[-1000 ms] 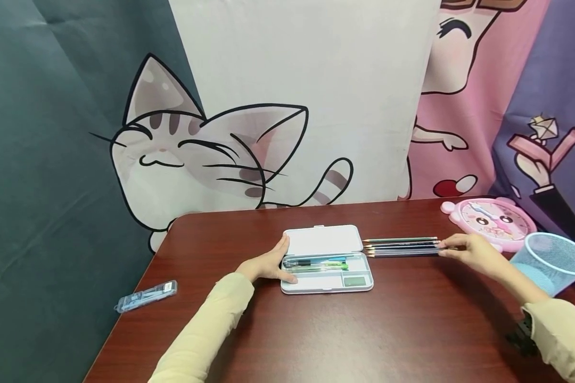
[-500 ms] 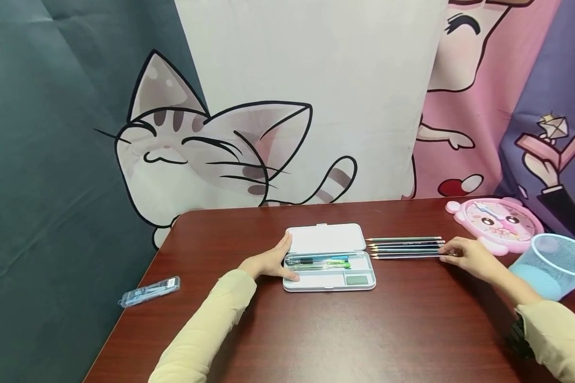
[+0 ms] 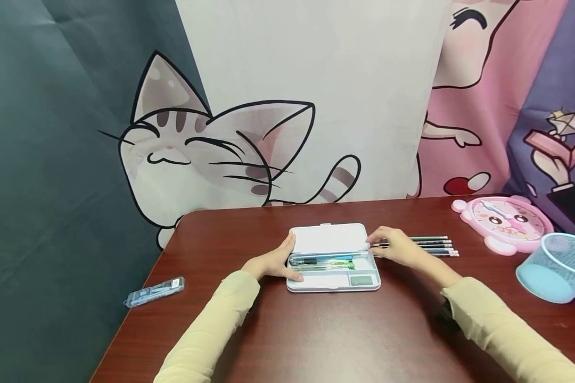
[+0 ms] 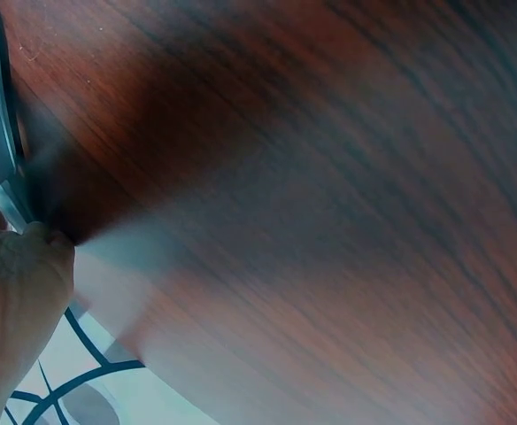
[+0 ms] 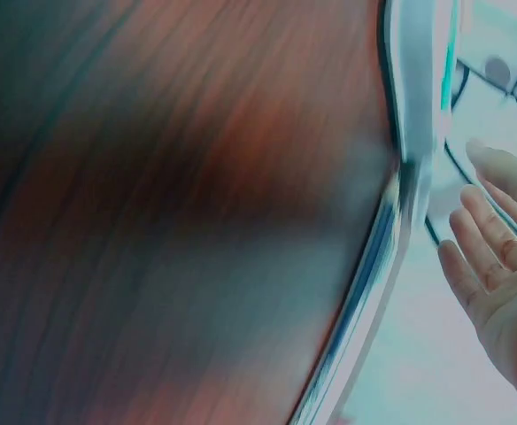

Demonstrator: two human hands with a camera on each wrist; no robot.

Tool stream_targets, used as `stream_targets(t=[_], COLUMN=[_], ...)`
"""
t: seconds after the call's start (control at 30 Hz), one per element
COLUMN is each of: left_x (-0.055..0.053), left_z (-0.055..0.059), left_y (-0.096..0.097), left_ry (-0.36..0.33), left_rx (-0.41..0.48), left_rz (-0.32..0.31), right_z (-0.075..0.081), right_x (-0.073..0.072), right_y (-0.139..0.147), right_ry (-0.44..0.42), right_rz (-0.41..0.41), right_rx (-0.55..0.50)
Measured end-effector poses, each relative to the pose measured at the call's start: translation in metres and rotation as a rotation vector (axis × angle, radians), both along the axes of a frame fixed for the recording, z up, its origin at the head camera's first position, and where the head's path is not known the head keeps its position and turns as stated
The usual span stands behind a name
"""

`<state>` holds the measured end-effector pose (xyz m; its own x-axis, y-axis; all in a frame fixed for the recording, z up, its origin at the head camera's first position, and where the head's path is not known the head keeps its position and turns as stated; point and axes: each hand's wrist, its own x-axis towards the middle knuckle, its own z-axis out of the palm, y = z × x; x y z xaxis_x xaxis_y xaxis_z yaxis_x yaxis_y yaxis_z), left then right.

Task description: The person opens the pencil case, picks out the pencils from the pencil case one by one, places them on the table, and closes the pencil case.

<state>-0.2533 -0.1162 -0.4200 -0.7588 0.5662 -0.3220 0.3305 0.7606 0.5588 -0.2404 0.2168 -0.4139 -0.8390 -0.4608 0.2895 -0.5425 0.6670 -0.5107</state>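
An opened white pencil case (image 3: 334, 287) lies on the table, its lid (image 3: 329, 239) folded back. Several pens (image 3: 322, 261) lie in the tray beside a grey-green block (image 3: 361, 280). My left hand (image 3: 272, 263) is spread at the case's left side, thumb over the tray's rim and straight fingers along the lid's edge. Right of the case lies a row of pencils (image 3: 433, 248), eraser ends to the right. My right hand (image 3: 396, 247) is over their sharpened ends, close to the case's right edge; the right wrist view shows its relaxed fingers (image 5: 484, 235) apart from the pencils.
A pink clock (image 3: 510, 221) lies at the back right. In front of it stands a light-blue mesh pen holder (image 3: 556, 271). A slim blue transparent box (image 3: 155, 292) rests at the table's left edge. Printed curtains (image 3: 383, 106) hang behind the brown table (image 3: 326, 335).
My right hand has moved left from the pencils' eraser ends to their points beside the case. The pencils now have uneven eraser ends. My left hand stays at the case; the head view shifted slightly.
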Motion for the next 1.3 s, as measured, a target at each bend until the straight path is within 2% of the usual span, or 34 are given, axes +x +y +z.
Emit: stream_targets(t=[0.07, 0.17, 0.3, 0.4, 0.53, 0.63, 0.73, 1.03, 1.17, 1.3], left_x=[0.001, 0.001, 0.0, 0.0, -0.001, -0.001, -0.001, 0.003, 0.003, 0.001], left_z=[0.0, -0.002, -0.002, -0.001, -0.001, -0.003, -0.003, 0.001, 0.001, -0.001], left_y=[0.002, 0.002, 0.001, 0.002, 0.002, 0.001, 0.001, 0.0, 0.0, 0.001], left_ry=[-0.003, -0.004, -0.003, -0.003, -0.002, -0.001, 0.001, 0.006, 0.005, 0.002], left_rx=[0.003, 0.001, 0.0, 0.008, 0.015, 0.014, 0.012, 0.002, -0.009, -0.009], left_rz=[0.004, 0.015, 0.023, 0.021, 0.024, 0.024, 0.019, 0.026, 0.024, 0.017], right_z=[-0.003, -0.007, -0.01, -0.01, -0.007, -0.002, 0.003, 0.012, 0.008, -0.002], right_x=[-0.002, -0.002, -0.001, 0.001, 0.002, 0.003, 0.004, 0.011, 0.018, 0.027], right_y=[-0.011, -0.025, -0.037, -0.039, -0.035, -0.027, -0.01, 0.068, 0.101, 0.127], right_ry=[-0.021, 0.012, 0.149, 0.252, 0.306, 0.294, 0.274, 0.402, 0.415, 0.435], right_rz=[0.027, 0.059, 0.086, 0.107, 0.115, 0.092, 0.06, 0.043, 0.02, 0.001], right_rx=[0.042, 0.152, 0.27, 0.313, 0.354, 0.332, 0.258, 0.004, -0.024, -0.005])
